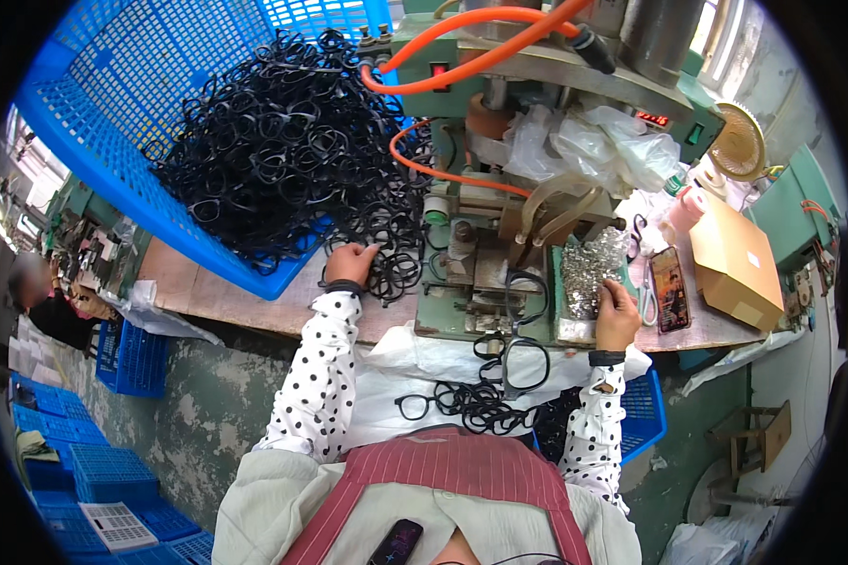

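My left hand (349, 265) is closed at the edge of a heap of black plastic glasses frames (292, 141), its fingertips against a frame there. That heap spills from a large tipped blue basket (113, 141) onto the table. My right hand (617, 317) pinches with its fingertips at the right side of a tray of small shiny metal pieces (589, 273); whatever is between the fingers is too small to make out. Between my hands stands a green press machine (471, 282), with glasses frames (526, 365) hanging at its front. More black frames (481, 405) lie on white cloth over my lap.
Orange hoses (462, 75) and clear plastic bags (594, 146) hang about the machine. Right of the tray are scissors (647, 297), a phone (670, 290) and a cardboard box (737, 264). Blue crates (113, 471) stand on the floor at left, near another person (57, 311).
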Motion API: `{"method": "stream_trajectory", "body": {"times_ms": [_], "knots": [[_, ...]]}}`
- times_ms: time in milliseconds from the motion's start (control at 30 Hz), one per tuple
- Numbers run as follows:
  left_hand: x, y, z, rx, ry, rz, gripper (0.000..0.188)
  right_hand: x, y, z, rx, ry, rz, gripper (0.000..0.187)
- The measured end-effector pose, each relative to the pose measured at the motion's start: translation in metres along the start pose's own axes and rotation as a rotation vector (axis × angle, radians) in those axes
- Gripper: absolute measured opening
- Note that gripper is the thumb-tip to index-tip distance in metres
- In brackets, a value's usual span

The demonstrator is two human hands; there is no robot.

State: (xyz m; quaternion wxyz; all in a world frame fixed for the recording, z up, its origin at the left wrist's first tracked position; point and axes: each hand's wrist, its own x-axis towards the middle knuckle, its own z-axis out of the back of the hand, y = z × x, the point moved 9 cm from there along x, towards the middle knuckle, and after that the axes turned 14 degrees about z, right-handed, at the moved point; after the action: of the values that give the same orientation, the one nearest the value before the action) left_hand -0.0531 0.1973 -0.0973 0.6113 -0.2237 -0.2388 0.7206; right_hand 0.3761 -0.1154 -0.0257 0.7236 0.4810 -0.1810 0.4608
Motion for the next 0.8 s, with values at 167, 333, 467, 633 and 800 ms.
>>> {"method": "stream_trajectory", "body": {"times_ms": [167,333,467,633,800], "knots": [[-0.031,-0.028,0.045,-0.135,-0.271,-0.194,0.025,0.004,0.003,-0.004,-0.093,0.075,-0.052,0.004],[-0.132,-0.116,0.095,-0.541,-0.210,-0.463,0.011,0.017,0.033,-0.020,0.241,0.049,-0.117,0.011],[-0.233,-0.187,0.106,-0.391,-0.222,-1.145,0.033,0.034,0.100,-0.017,0.614,0.113,-0.142,0.017],[-0.283,-0.208,0.077,-0.456,0.035,-1.433,0.045,0.026,0.148,-0.028,0.884,0.158,-0.236,0.035],[-0.281,-0.205,0.071,-0.531,0.089,-1.426,0.044,0.025,0.144,-0.034,0.724,0.186,-0.294,0.049]]}}
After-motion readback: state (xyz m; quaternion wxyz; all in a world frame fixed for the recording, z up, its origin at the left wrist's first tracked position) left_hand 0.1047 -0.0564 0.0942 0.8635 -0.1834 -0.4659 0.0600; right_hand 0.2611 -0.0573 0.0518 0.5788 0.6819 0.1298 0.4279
